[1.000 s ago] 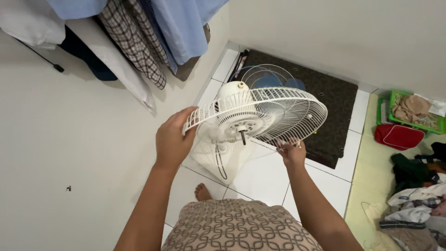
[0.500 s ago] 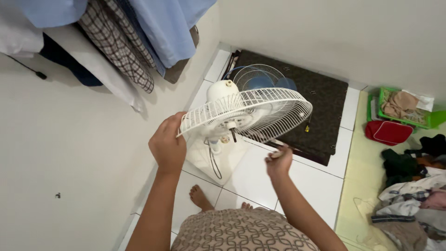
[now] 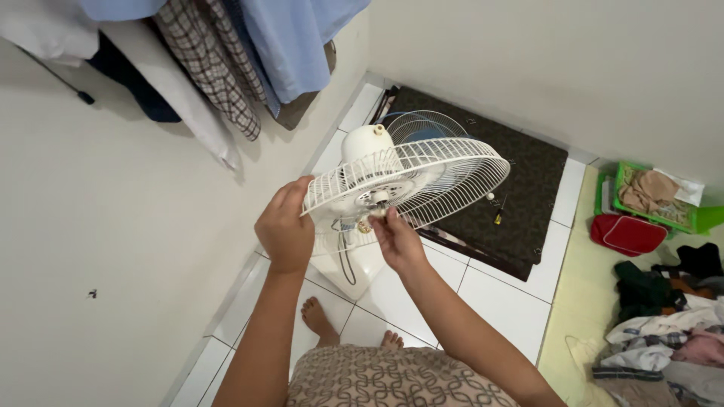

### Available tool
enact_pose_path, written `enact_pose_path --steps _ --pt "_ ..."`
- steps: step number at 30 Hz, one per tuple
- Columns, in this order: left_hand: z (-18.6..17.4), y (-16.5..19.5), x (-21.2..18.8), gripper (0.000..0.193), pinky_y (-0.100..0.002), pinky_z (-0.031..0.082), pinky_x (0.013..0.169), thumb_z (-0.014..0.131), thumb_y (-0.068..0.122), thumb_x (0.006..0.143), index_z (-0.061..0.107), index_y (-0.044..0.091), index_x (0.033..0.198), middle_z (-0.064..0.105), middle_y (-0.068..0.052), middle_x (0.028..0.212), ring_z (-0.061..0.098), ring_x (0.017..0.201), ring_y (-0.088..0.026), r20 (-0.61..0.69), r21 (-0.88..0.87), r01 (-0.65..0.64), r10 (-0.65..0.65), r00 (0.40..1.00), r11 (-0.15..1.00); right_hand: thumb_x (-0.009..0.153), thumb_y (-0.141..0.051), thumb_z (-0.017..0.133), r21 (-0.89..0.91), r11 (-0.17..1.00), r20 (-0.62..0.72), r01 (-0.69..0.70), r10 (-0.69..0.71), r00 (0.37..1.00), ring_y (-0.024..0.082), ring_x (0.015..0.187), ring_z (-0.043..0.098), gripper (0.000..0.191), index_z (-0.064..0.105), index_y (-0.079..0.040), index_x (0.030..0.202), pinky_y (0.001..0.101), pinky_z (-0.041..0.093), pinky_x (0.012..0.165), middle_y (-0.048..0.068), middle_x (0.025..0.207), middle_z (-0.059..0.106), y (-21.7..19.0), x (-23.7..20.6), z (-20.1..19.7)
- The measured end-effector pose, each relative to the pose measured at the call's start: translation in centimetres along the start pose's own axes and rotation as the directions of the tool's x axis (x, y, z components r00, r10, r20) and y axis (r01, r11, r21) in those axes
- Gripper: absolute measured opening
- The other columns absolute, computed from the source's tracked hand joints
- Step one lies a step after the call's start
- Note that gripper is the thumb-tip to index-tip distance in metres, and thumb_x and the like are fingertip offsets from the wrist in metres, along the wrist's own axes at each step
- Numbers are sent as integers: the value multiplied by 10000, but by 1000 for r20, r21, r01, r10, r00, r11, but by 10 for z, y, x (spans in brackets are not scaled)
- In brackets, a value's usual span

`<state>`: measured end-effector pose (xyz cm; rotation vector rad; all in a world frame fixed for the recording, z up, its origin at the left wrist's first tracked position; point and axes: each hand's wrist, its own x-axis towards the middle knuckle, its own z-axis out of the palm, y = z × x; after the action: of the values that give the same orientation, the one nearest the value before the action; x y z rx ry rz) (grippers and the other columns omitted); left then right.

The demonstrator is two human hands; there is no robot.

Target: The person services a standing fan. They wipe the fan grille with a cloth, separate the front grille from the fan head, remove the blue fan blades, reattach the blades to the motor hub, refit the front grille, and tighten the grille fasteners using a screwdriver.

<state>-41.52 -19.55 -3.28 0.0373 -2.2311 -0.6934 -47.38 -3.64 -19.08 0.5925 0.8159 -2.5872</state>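
The person stands barefoot on the tiled floor (image 3: 498, 301) near the wall, holding a white fan (image 3: 377, 181) up at about waist height over the tiles, its base (image 3: 348, 260) hanging below and its cord (image 3: 345, 260) dangling beside it. The left hand (image 3: 285, 226) is closed around the left rim of the rear grille (image 3: 422, 177), gripping the wire cage and carrying the fan's weight. The right hand (image 3: 396, 240) is at the centre of the grille, its fingers pinched on the hub by the motor shaft (image 3: 375, 200); whether it holds a small nut there or only touches the shaft cannot be told. The motor housing (image 3: 366, 142) shows behind the grille. No blade sits on the shaft and no front cover is on the cage, so the fan looks partly taken apart: the front grille (image 3: 426, 124) and a bluish blade lie on the dark mat (image 3: 520, 196) by the far wall, well apart from the hands, and a small screwdriver (image 3: 499, 218) lies on the mat's near part. By that showing, the outer parts are off and the rear grille is still on the motor, with the work now at the hub that fixes it. Clothes (image 3: 226, 53) hang on the wall at upper left, and a green basket (image 3: 652, 197), a red bag (image 3: 626, 234) and a heap of laundry (image 3: 664, 332) lie along the right edge of the floor.
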Motion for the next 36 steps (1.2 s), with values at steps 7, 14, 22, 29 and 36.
enact_pose_path --steps 7,14,22,29,36 --pt "1 -4 3 407 -307 469 625 490 -92 623 599 102 964 611 -58 876 591 766 -226 11 36 -7 6 1000 999 769 -316 545 -41 994 -94 -99 95 991 195 817 551 336 537 -40 960 243 504 718 69 885 544 -9 21 14" --pt "-1 -3 4 391 -308 471 629 498 -89 641 600 107 964 610 -61 871 591 773 -227 9 40 -10 10 1000 999 722 -264 585 -36 991 -113 -130 125 986 222 762 578 345 528 7 928 280 536 702 109 849 538 -14 20 31" --pt "1 -7 3 450 -315 474 655 488 -98 579 593 105 966 609 -63 894 591 795 -237 5 -7 -23 23 1000 1000 683 -115 708 -777 447 43 444 -666 745 166 643 517 368 426 38 863 282 471 559 107 761 496 1 -4 45" --pt "3 -13 -1 425 -317 473 648 519 -97 615 594 99 986 608 -68 902 594 782 -230 -26 25 -5 6 1000 1000 821 -338 413 348 899 -121 -265 324 938 242 667 589 461 457 106 939 258 520 556 194 790 562 -8 34 28" --pt "2 -15 3 388 -309 474 637 519 -98 647 603 90 976 605 -71 892 597 767 -230 -40 16 23 -23 999 1000 796 -389 482 143 979 -99 -142 157 983 186 630 570 426 475 8 950 241 504 551 135 759 559 -3 38 32"
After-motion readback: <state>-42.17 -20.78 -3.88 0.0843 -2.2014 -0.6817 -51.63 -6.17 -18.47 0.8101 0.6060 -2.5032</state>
